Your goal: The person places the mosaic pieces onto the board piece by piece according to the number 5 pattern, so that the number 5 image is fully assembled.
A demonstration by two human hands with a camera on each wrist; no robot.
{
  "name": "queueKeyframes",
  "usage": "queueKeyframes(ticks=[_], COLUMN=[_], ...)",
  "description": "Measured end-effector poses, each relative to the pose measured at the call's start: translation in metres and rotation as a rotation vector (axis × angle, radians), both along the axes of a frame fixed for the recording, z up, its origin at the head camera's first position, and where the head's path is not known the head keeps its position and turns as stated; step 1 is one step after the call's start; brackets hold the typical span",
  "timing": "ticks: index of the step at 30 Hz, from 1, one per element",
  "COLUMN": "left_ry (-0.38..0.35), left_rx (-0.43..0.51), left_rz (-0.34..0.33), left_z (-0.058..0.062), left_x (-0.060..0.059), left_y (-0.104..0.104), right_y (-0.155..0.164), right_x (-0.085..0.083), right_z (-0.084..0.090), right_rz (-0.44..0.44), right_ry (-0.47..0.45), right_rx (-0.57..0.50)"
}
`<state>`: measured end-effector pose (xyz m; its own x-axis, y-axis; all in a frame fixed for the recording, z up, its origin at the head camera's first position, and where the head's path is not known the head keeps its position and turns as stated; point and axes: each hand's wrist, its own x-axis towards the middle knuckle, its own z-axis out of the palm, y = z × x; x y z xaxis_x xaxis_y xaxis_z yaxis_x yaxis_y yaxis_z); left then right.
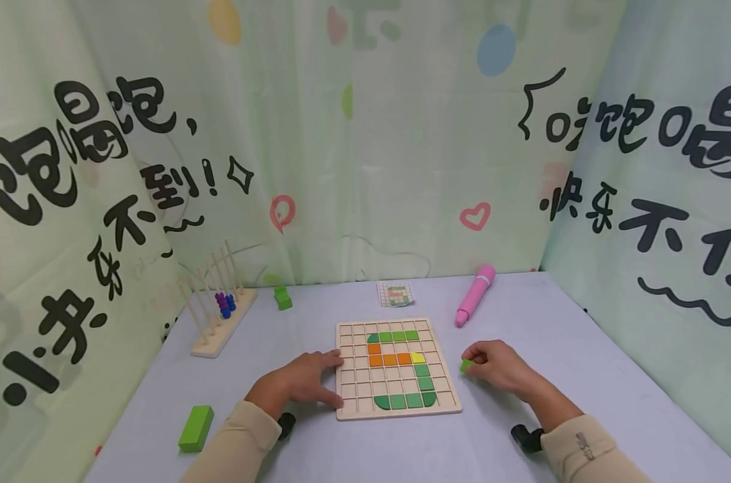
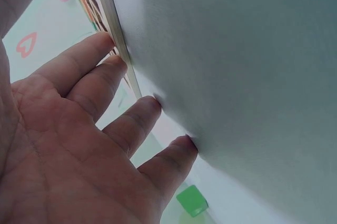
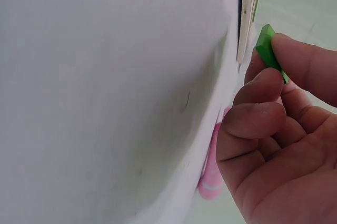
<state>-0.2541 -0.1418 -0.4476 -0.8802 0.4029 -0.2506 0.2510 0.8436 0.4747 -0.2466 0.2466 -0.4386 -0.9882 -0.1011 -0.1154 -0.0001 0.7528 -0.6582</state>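
Note:
A square wooden grid board (image 1: 354, 388) lies on the table, with green, orange and yellow tiles (image 1: 390, 360) set in its cells. My left hand (image 1: 299, 380) rests at the board's left edge, fingers spread and fairly straight. In the left wrist view, two fingertips (image 2: 117, 61) touch the board's side (image 2: 110, 10), while the others meet the tabletop. To the right of the board, my right hand (image 1: 503, 367) pinches a small green tile (image 1: 465, 365) between thumb and fingers. The right wrist view shows that tile (image 3: 267, 50) held thin and tilted, with the remaining fingers curled below.
Behind the board lies a small printed pattern card (image 1: 395, 294). A pink marker-shaped object (image 1: 475, 295) lies back right. Back left stand a wooden peg rack (image 1: 223, 329) with blue and purple beads and some green blocks (image 1: 283, 297). A larger green block (image 1: 196, 428) sits front left.

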Motion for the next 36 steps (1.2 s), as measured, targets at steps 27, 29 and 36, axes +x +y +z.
queueKeyframes(ticks=[27, 29, 36], left_ry=[-0.038, -0.039, -0.039], left_rx=[-0.006, -0.010, 0.012], left_rz=[0.044, 0.048, 0.044], left_z=[0.005, 0.005, 0.004], left_x=[0.003, 0.002, 0.002], left_y=[0.002, 0.002, 0.001], right_y=[-0.090, -0.097, -0.119], right_x=[-0.007, -0.009, -0.009], right_z=[0.004, 0.004, 0.004], right_rz=[0.210, 0.235, 0.330], right_ry=[0.030, 0.033, 0.035], right_rx=[-0.068, -0.063, -0.058])
